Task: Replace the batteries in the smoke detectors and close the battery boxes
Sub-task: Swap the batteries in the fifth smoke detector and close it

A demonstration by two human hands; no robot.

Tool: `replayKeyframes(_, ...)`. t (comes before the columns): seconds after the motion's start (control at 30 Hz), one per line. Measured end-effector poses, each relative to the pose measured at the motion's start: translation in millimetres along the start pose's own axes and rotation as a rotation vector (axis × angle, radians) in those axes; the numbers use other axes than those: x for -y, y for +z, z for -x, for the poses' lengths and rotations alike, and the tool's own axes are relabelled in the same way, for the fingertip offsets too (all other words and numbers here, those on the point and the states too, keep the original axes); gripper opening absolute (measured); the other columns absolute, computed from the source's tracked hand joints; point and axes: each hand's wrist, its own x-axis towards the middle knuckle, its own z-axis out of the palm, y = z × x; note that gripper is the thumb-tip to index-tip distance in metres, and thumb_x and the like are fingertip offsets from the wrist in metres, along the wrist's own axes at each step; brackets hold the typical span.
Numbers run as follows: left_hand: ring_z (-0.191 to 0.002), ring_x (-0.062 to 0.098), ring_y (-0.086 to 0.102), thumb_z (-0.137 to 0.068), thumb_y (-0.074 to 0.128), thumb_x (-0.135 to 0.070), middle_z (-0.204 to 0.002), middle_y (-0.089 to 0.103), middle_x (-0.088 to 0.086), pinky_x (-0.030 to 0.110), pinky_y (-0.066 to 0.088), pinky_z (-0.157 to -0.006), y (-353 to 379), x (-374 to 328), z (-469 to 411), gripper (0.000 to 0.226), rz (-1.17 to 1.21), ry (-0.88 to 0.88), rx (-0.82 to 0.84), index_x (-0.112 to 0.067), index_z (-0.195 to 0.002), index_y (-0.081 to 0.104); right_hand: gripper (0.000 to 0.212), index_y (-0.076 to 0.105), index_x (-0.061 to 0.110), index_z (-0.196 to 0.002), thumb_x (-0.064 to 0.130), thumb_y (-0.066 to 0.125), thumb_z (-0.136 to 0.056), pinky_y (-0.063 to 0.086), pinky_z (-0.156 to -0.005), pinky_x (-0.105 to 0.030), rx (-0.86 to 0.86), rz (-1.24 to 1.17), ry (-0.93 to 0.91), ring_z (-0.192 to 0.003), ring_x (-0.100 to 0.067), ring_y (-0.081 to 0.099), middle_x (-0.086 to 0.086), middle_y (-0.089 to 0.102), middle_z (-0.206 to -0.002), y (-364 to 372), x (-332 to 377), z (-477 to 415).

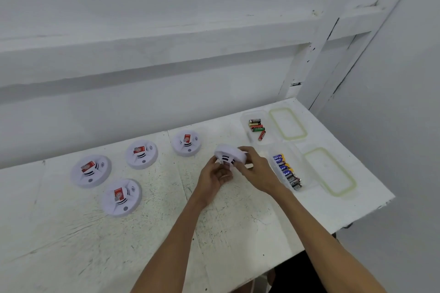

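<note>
I hold a white round smoke detector (pixel 228 153) tilted above the table, its dark slots facing me. My right hand (pixel 256 170) grips its right rim. My left hand (pixel 215 175) curls round its lower left side, fingers under the body. Several other white smoke detectors with red labels lie flat on the table: one at the back (pixel 187 143), one left of it (pixel 141 154), one at the far left (pixel 91 171) and one nearest me (pixel 121 197). A clear box (pixel 289 171) on the right holds several blue and black batteries. A second clear box (pixel 258 127) behind it holds several mixed batteries.
Two clear lids with greenish seals lie beside the boxes, one at the back (pixel 288 123) and one nearer (pixel 329 171). The white scuffed table (pixel 166 233) ends at its right edge just past the lids. A white wall stands behind.
</note>
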Motion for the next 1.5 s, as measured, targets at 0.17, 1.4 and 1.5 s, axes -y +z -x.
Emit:
replayKeyframes(0.17, -0.078, 0.021, 0.061, -0.104, 0.057, -0.011, -0.094, 0.068, 0.014, 0.036, 0.053, -0.074, 3, 3, 4, 0.031, -0.153, 0.094, -0.008, -0.009, -0.135, 0.058, 0.023, 0.054, 0.013, -0.117, 0.031, 0.051, -0.103, 0.054, -0.057, -0.028, -0.095, -0.265, 0.105, -0.069, -0.015, 0.070, -0.007, 0.073, -0.084, 1, 3, 0)
replayKeyframes(1.4, -0.123, 0.035, 0.065, -0.098, 0.065, -0.006, -0.137, 0.065, 0.014, 0.057, 0.055, -0.099, 0, -3, 8, 0.055, -0.285, 0.022, 0.134, -0.022, -0.149, 0.048, 0.049, 0.061, 0.014, -0.125, 0.037, 0.077, -0.085, 0.058, -0.082, -0.030, -0.196, -0.709, 0.495, -0.101, -0.018, 0.070, -0.009, 0.070, -0.118, 20, -7, -13)
replayKeyframes(1.5, -0.125, 0.035, 0.064, -0.090, 0.076, -0.007, -0.139, 0.065, 0.012, 0.060, 0.054, -0.100, 1, -2, 7, 0.069, -0.356, 0.050, 0.153, -0.024, -0.150, 0.047, 0.035, 0.065, 0.017, -0.117, 0.041, 0.068, -0.092, 0.056, -0.080, -0.026, -0.198, -0.658, 0.477, -0.101, -0.016, 0.068, -0.007, 0.069, -0.118, 21, -7, -11)
